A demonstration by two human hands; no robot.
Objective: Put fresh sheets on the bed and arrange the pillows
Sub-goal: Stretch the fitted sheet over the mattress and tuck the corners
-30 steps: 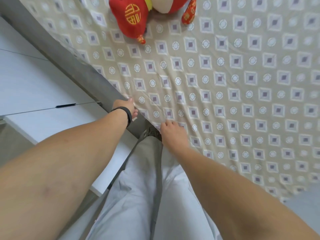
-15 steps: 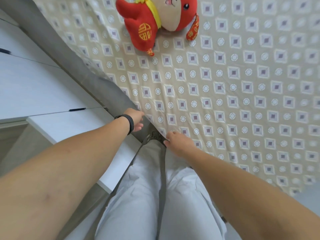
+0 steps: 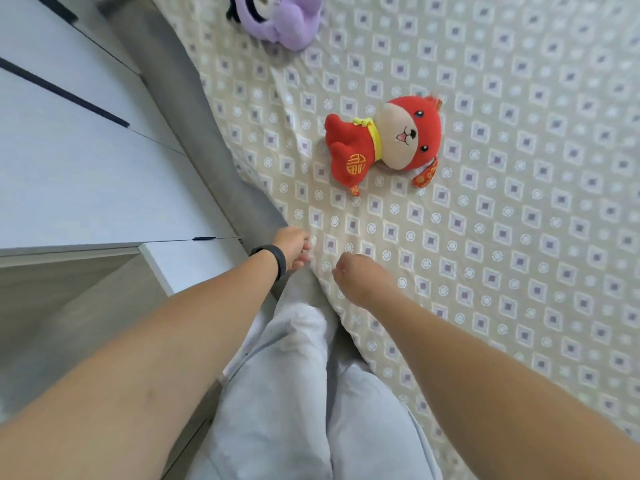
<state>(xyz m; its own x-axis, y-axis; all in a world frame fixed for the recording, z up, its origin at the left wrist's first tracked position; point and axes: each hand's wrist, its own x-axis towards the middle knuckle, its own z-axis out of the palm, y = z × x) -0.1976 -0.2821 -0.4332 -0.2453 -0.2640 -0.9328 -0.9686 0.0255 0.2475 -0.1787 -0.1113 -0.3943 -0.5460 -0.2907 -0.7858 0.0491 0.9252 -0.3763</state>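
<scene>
While the patterned sheet [image 3: 485, 237] already lay spread across the mattress, both hands worked its corner beside the grey bed frame [image 3: 194, 109]. The left hand [image 3: 292, 245] pinched the sheet's edge; the right hand [image 3: 353, 275] was curled loosely on the fabric, its grip unclear. Tucking looked unfinished. 2 plush toys, red [image 3: 384, 142] and purple [image 3: 287, 22], rested on the sheet; no pillows showed, so arranging them apparently remained.

I see bright, even, soft light with faint shadows and no glare. Motion blur smears the far sheet [image 3: 519, 81] pattern; wide-angle distortion bends the left cabinet [image 3: 69, 174] lines.
</scene>
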